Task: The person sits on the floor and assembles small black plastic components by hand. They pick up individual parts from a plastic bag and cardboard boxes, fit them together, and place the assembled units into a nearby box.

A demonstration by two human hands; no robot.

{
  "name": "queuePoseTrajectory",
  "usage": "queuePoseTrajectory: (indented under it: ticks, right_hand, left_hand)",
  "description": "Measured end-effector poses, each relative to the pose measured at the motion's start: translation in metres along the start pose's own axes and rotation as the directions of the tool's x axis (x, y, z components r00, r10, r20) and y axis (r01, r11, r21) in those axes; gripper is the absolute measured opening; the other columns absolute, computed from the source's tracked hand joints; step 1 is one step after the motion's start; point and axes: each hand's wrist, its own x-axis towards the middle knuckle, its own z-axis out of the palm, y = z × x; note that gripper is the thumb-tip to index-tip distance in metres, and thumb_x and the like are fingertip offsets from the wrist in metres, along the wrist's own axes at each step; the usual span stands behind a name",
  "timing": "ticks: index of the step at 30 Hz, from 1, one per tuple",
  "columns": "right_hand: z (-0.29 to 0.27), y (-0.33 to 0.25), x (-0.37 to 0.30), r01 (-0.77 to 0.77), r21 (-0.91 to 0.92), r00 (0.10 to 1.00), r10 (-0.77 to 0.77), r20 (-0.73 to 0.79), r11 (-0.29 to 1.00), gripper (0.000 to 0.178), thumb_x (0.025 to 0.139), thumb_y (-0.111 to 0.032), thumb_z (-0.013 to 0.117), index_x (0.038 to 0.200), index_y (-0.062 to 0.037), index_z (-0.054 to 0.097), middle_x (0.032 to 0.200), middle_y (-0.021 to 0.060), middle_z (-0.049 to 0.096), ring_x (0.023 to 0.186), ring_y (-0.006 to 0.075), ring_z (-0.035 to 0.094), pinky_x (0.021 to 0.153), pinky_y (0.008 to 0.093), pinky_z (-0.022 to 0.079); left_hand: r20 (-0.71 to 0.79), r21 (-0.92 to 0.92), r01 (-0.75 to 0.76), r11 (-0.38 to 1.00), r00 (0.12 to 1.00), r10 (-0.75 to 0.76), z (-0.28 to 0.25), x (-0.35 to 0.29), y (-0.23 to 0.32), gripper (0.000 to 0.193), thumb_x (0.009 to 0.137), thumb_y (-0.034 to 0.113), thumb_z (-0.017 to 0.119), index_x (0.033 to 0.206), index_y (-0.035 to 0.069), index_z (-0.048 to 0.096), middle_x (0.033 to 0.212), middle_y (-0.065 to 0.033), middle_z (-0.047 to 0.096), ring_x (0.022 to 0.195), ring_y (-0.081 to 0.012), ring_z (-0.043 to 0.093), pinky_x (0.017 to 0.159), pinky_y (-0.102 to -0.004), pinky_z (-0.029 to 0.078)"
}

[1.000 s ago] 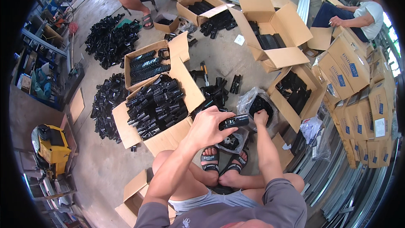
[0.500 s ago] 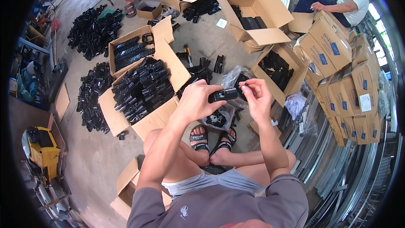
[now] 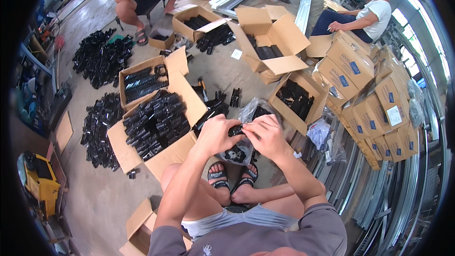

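My left hand (image 3: pixel 215 135) is closed around a short black tube-like plastic part (image 3: pixel 235 131), held above my feet. My right hand (image 3: pixel 267 136) pinches at the right end of that part; whatever is between its fingertips is too small and covered to make out. Just beyond and below my hands lies a clear plastic bag (image 3: pixel 248 114) with black pieces. To the left, an open cardboard box (image 3: pixel 182 138) is heaped with similar black parts (image 3: pixel 156 121). More loose black parts (image 3: pixel 215 106) lie on the floor beside it, near an orange-and-black handled tool (image 3: pixel 202 86).
Piles of black parts (image 3: pixel 102 130) lie at the left. Open cartons (image 3: pixel 296 119) stand ahead and to the right. Stacked cartons (image 3: pixel 343 68) and long metal profiles (image 3: pixel 374 208) fill the right side. Co-workers sit farther off, one in a white shirt (image 3: pixel 377 16). A yellow machine (image 3: pixel 41 185) stands at left.
My right hand has come in against the black part's right end, from slightly apart. Both hands sit lower in view. The view has tilted up, showing more of the people at the back.
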Motion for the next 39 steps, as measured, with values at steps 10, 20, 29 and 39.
queuePoseTrajectory:
  ticks: [10, 20, 29, 39]
  right_hand:
    - [-0.01, -0.005, 0.002, -0.017, -0.002, 0.993, 0.017, 0.118, 1.0, 0.009, 0.082, -0.01, 0.071, 0.09, -0.0071, 0.071, 0.095, 0.0038, 0.07, 0.093, 0.0221, 0.064, 0.082, 0.0359, 0.046]
    - [-0.004, -0.001, -0.005, -0.004, 0.055, 0.999, 0.001, 0.051, 0.998, 0.013, 0.078, -0.008, 0.074, 0.09, -0.0059, 0.071, 0.091, 0.0048, 0.07, 0.088, 0.0234, 0.065, 0.08, 0.0365, 0.048]
    - [-0.005, -0.002, -0.002, -0.057, 0.069, 0.995, 0.051, 0.091, 0.996, 0.011, 0.076, -0.008, 0.076, 0.087, -0.0055, 0.072, 0.088, 0.0051, 0.07, 0.086, 0.0238, 0.065, 0.078, 0.0363, 0.048]
    - [-0.008, -0.004, -0.002, -0.031, 0.042, 0.993, 0.026, 0.115, 0.999, 0.011, 0.078, -0.01, 0.076, 0.088, -0.0068, 0.073, 0.092, 0.0034, 0.069, 0.09, 0.022, 0.063, 0.08, 0.0367, 0.047]
  left_hand:
    - [0.015, -0.02, -0.032, 0.999, 0.999, 0.033, -0.001, 0.001, 0.006, 0.038, 0.069, 0.024, 0.081, 0.104, 0.009, 0.077, 0.079, -0.0123, 0.07, 0.081, -0.0291, 0.065, 0.076, -0.04, 0.054]
    - [0.003, -0.013, -0.066, 0.998, 0.998, 0.066, 0.005, 0.001, 0.004, 0.038, 0.069, 0.025, 0.081, 0.103, 0.009, 0.076, 0.079, -0.0132, 0.069, 0.08, -0.03, 0.065, 0.076, -0.041, 0.054]
    - [0.031, 0.012, -0.051, 0.999, 0.998, 0.051, 0.003, 0.0, 0.005, 0.038, 0.068, 0.026, 0.082, 0.102, 0.008, 0.077, 0.077, -0.0133, 0.067, 0.079, -0.0301, 0.065, 0.074, -0.0412, 0.053]
    - [0.027, 0.02, -0.048, 0.999, 0.999, 0.047, 0.003, 0.0, 0.003, 0.039, 0.068, 0.027, 0.082, 0.102, 0.008, 0.077, 0.078, -0.015, 0.068, 0.079, -0.0312, 0.066, 0.073, -0.0417, 0.054]
